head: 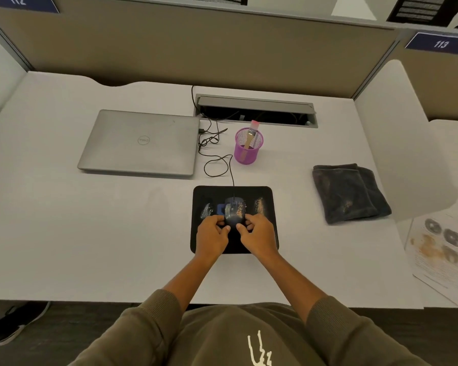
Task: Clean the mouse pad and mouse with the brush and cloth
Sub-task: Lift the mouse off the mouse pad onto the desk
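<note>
Both hands, left hand (pixel 212 235) and right hand (pixel 257 233), grasp the dusty mouse (pixel 234 211) from either side, probably to lift it off the mouse pad (pixel 265 196) for brushing.

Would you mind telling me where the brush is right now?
The brush stands in the purple mesh cup, behind the mouse pad and right of the closed laptop.

Soft, even overhead light brightens the pale tabletop (pixel 64 233); shadows are faint. Wide-angle bending curves the edges, and detail looks slightly soft throughout.
</note>
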